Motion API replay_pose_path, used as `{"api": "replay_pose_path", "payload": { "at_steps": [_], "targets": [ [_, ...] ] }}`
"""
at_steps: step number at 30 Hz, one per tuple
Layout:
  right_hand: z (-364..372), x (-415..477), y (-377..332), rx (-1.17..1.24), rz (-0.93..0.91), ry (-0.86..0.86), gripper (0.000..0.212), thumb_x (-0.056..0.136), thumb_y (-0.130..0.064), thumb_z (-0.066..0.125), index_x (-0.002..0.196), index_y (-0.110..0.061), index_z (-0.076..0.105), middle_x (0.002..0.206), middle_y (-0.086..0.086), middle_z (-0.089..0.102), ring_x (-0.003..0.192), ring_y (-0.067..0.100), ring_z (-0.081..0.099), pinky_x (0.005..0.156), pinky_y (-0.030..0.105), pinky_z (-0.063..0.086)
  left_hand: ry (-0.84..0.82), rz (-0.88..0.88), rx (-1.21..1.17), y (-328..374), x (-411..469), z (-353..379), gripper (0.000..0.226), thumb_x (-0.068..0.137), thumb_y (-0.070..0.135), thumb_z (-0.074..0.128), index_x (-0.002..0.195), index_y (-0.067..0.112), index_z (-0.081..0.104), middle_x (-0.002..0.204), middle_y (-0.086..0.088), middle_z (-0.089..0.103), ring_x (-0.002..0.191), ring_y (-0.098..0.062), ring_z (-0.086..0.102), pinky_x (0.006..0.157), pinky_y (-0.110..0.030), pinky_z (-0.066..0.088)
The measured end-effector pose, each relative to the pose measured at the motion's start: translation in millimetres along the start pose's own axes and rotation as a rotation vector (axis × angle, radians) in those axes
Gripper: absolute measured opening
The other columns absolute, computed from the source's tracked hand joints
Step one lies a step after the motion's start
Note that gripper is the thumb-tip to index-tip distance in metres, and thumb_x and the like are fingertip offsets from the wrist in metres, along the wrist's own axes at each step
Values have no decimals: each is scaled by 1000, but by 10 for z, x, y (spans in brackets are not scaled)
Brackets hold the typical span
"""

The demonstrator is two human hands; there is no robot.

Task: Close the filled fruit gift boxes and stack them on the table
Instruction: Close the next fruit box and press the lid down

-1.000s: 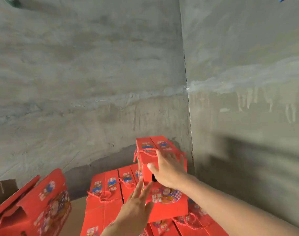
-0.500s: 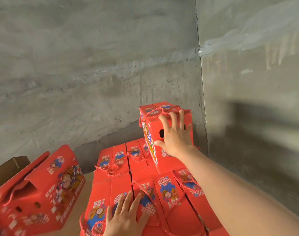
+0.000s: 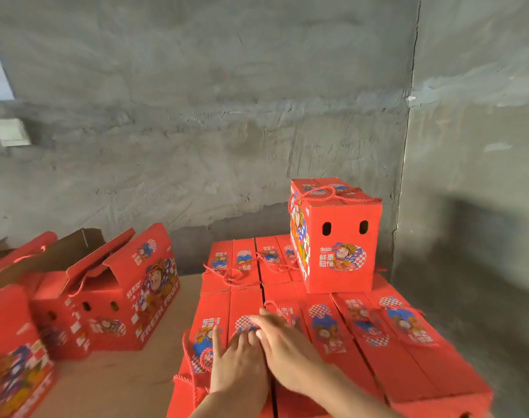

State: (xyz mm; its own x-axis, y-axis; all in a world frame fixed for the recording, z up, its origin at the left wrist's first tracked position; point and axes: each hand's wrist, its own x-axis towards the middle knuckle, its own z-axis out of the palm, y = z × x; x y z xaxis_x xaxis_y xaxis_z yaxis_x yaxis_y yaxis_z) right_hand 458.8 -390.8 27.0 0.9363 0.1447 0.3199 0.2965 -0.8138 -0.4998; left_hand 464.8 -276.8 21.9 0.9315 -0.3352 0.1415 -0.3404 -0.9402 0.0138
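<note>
The right hand [image 3: 287, 345] has been taken off the stacked box [image 3: 338, 260] and laid beside the left hand [image 3: 239, 369] on the closed boxes [image 3: 393, 366] below. "FRESH FRUIT" is read on the open box [image 3: 136, 300] on the worktop [image 3: 121, 384]. The 2 grips are apart, fingers [image 3: 217, 342] flat, nothing held.

tan table [image 3: 127, 387]: closed red boxes [image 3: 408, 372] packed at right, open-flapped boxes [image 3: 112, 300] at left
</note>
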Motion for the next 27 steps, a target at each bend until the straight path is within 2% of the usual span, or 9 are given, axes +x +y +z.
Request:
{"api": "replay_pose_path", "payload": {
  "at_steps": [3, 6, 11, 15, 18, 20, 23, 26, 27],
  "targets": [
    [146, -47, -201, -7, 5, -73, 39, 101, -34, 34, 139, -23, 41, 140, -1, 48, 130, 16, 43, 102, 23, 30, 98, -47, -121, -402, -206, -101, 45, 94, 25, 28, 139, 28, 28, 145, 16, 28, 139, -2, 20, 115, -42, -9],
    [251, 161, -486, -143, -61, -105, 50, 98, -51, 29, 142, -30, 35, 154, 1, 27, 143, 16, 21, 114, 27, 19, 174, -78, -223, -889, -397, -170, 38, 98, 34, 30, 135, 36, 28, 148, 21, 17, 139, 1, 14, 115, -29, 3],
    [570, 563, -569, -378, -54, -221, 51, 99, -47, 29, 148, -39, 17, 160, -2, -5, 146, 19, -9, 117, 36, -1, -74, 161, -328, -1177, -523, -57, 57, 97, 39, 38, 150, 25, 20, 158, 8, 7, 144, -7, 12, 115, -26, 18],
    [718, 501, -415, -500, 0, -225, 48, 101, -47, 22, 146, -44, 10, 159, -9, -1, 146, 12, 2, 115, 29, 2, -39, 254, -274, -1196, -557, -74, 63, 63, 74, 62, 110, 34, 70, 125, 18, 60, 113, 1, 58, 91, -11, 44],
    [689, 534, -484, -473, 0, -213, 44, 100, -45, 28, 144, -40, 24, 154, -8, 16, 143, 13, 15, 113, 26, 11, 138, 366, -398, -1326, -526, 223, 56, 91, 51, 49, 140, 26, 42, 151, 14, 30, 141, -4, 22, 116, -24, 14],
    [639, 659, -615, -497, -17, -196, 36, 97, -49, 30, 131, -37, 40, 137, -9, 37, 133, 15, 34, 105, 26, 25, 160, 366, -546, -1510, -539, 336, 49, 95, 45, 36, 141, 27, 40, 149, 17, 31, 139, 5, 18, 116, -23, 5],
    [702, 904, -851, -525, -40, -230, 34, 94, -56, 32, 121, -37, 43, 131, -7, 41, 129, 17, 37, 104, 28, 28, 297, 114, -722, -2101, -424, 455, 46, 95, 39, 35, 131, 15, 51, 138, 3, 49, 129, -8, 43, 108, -21, 28],
    [918, 1064, -880, -561, -221, -309, 43, 95, -53, 36, 137, -46, 33, 155, -15, 12, 145, 8, 2, 117, 27, -1, 365, -262, -503, -2884, 2, 590, 39, 98, 30, 41, 132, 12, 44, 135, -3, 48, 123, -20, 44, 101, -28, 31],
    [994, 1068, -835, -554, -239, -356, 37, 95, -50, 38, 131, -46, 43, 153, -18, 20, 143, 2, 5, 115, 25, -7, 338, -341, -447, -3098, 189, 599, 40, 98, 31, 41, 133, 12, 42, 136, -3, 45, 125, -21, 42, 104, -31, 30]
  ]
}}
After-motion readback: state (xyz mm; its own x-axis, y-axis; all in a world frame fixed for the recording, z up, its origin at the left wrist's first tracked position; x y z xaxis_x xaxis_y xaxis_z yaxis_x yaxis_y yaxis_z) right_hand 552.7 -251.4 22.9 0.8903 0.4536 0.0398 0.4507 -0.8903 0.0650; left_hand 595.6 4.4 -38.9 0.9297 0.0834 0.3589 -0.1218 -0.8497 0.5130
